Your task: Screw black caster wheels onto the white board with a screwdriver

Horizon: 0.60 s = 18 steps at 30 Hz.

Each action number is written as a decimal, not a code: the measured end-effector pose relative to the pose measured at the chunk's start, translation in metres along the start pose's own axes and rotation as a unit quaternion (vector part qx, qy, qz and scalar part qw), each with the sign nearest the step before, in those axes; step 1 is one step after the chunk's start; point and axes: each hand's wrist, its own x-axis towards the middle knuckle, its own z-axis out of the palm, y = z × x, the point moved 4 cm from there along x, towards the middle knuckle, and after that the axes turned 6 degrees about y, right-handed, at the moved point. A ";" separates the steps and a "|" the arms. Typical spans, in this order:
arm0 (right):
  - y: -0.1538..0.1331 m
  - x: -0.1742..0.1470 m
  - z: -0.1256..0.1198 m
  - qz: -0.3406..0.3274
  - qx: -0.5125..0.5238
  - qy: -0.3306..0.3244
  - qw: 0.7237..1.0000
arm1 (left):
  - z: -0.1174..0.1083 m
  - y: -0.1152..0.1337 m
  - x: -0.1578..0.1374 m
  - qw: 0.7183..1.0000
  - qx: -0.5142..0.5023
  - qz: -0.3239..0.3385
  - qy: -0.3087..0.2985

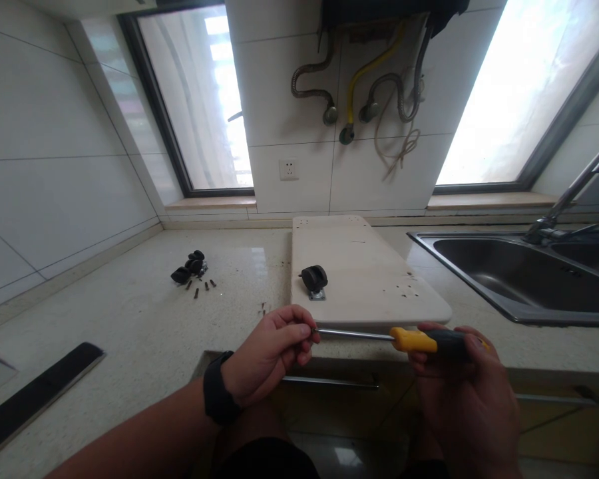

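Observation:
My right hand [466, 386] is wrapped around the yellow and black handle of a screwdriver [414, 340], which lies level with its shaft pointing left. At its tip, my left hand [274, 352] has thumb and fingers pinched together on what looks like a small screw, mostly hidden by the fingertips. Just beyond the hands, a black caster wheel [314, 279] with a metal plate rests near the left edge of a cream board [349, 256]. Groups of small holes show near the board's corners.
Several black casters [188, 267] sit at the left of the counter [144, 332], with several loose screws [206, 286] beside them. More small screws [263, 307] lie left of the board. A sink [504, 266] with a faucet is at the right. Drawer handles [329, 381] run below the counter edge.

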 end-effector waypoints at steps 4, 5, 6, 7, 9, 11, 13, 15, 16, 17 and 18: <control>0.000 -0.001 -0.001 -0.001 -0.004 0.004 1.000 | 0.000 -0.001 0.000 1.000 0.011 0.008 -0.002; -0.001 0.000 -0.002 -0.004 -0.005 0.006 1.000 | 0.000 -0.002 0.000 1.000 0.013 0.008 -0.002; -0.001 0.000 -0.003 -0.007 -0.006 0.007 1.000 | 0.000 -0.002 0.000 1.000 0.016 0.009 -0.002; -0.001 0.000 -0.003 -0.009 -0.009 0.008 1.000 | 0.000 -0.002 0.000 1.000 0.019 0.009 -0.002; -0.002 0.000 -0.005 -0.012 -0.016 0.007 1.000 | -0.001 -0.002 -0.001 1.000 0.028 0.013 -0.001; -0.002 0.000 -0.007 -0.019 -0.022 0.006 1.000 | -0.001 -0.001 -0.001 0.999 0.035 0.019 0.001; -0.001 0.000 -0.009 -0.034 -0.033 0.003 0.999 | -0.001 -0.001 -0.001 0.999 0.047 0.024 0.003; -0.001 0.000 -0.012 -0.049 -0.043 -0.001 0.998 | -0.001 0.000 -0.001 0.998 0.062 0.028 0.007; -0.001 0.000 -0.014 -0.058 -0.046 -0.002 0.997 | 0.000 0.000 -0.001 0.997 0.071 0.031 0.010; -0.001 0.000 -0.015 -0.065 -0.047 -0.001 0.997 | 0.000 0.000 -0.001 0.996 0.080 0.034 0.013; -0.002 -0.001 -0.015 -0.073 -0.047 0.000 0.996 | 0.000 0.000 -0.001 0.995 0.090 0.038 0.015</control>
